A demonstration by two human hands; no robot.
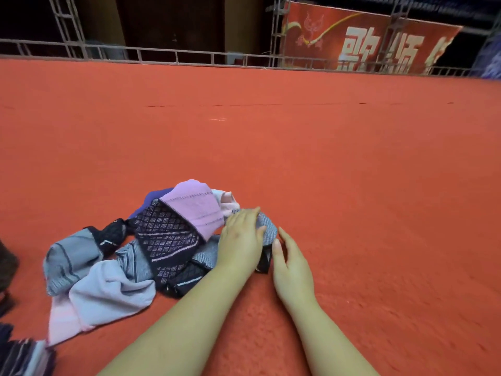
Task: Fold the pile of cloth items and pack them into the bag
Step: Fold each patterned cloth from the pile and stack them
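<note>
A pile of small cloth items [151,245] lies on the red carpet [352,185] in front of me: pink, grey striped, pale blue and dark patterned pieces. My left hand [240,240] lies flat with straight fingers on a grey striped piece [267,226] at the pile's right edge. My right hand [291,263] rests open on the carpet just right of that piece, its fingertips next to a black band [264,260] of the cloth. No bag is clearly in view.
A dark object [6,267] sits at the left edge, and striped cloth [24,358] shows in the bottom left corner. A metal truss rail [173,57] and a red banner [366,39] bound the carpet's far side.
</note>
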